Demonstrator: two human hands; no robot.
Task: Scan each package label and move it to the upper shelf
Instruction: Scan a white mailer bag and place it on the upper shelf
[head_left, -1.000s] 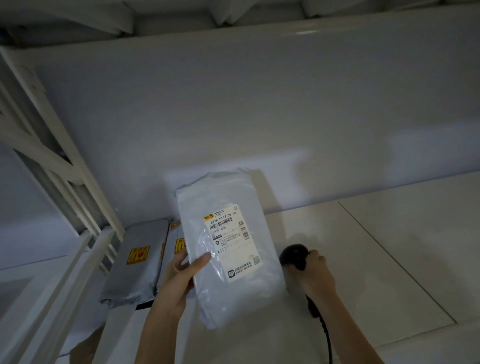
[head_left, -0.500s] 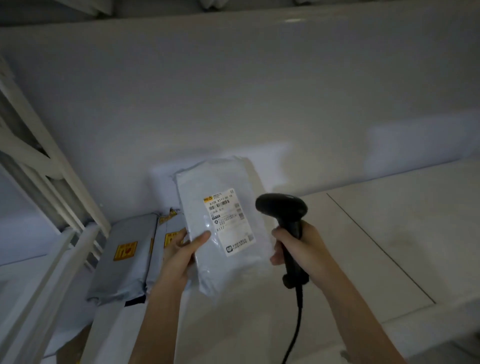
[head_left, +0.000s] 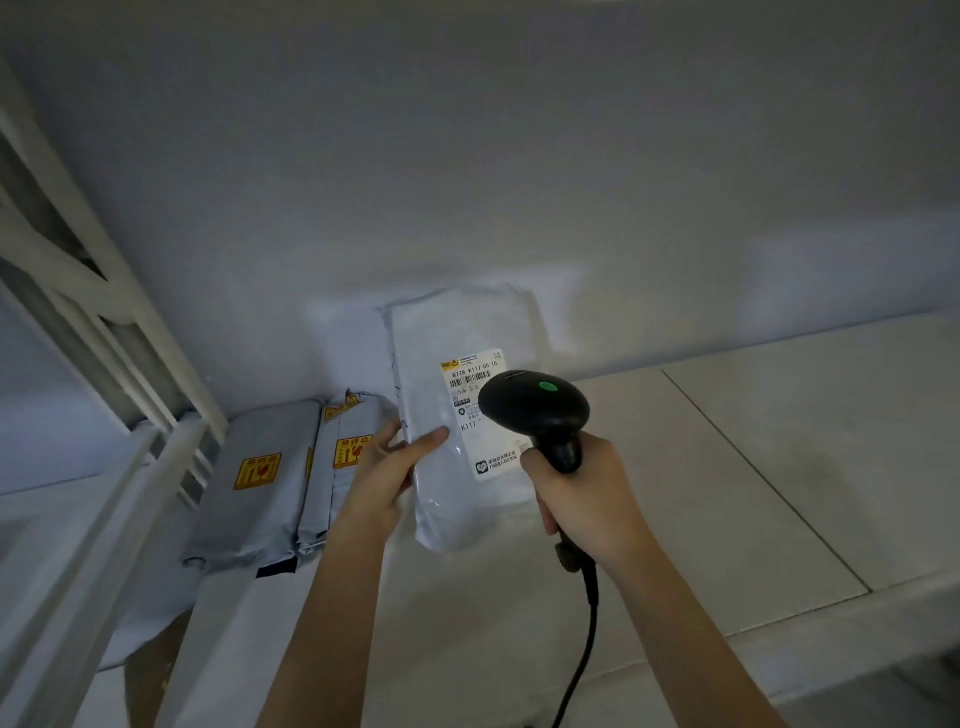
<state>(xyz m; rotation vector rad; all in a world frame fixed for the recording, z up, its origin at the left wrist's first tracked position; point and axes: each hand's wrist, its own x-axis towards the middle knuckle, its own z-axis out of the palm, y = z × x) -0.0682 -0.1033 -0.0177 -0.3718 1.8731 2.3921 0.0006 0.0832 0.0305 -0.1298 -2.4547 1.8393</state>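
Note:
A pale grey mailer package (head_left: 441, 499) stands upright in front of the wall, its white label (head_left: 475, 374) facing me. My left hand (head_left: 387, 475) grips its left edge, thumb across the front. My right hand (head_left: 584, 499) grips the handle of a black barcode scanner (head_left: 535, 408). The scanner's head covers the label's right side, and a green light shows on top of it. Its black cable (head_left: 584, 644) hangs down past my right forearm.
Two grey packages (head_left: 260, 478) (head_left: 343, 452) with yellow fragile stickers lean together at the left on the white shelf surface (head_left: 753, 467). A white metal rack frame (head_left: 104, 322) rises at the far left. The grey wall (head_left: 467, 156) stands close behind.
My right hand lifted the scanner from the shelf surface and brought it up over the label. The package in my left hand stayed upright.

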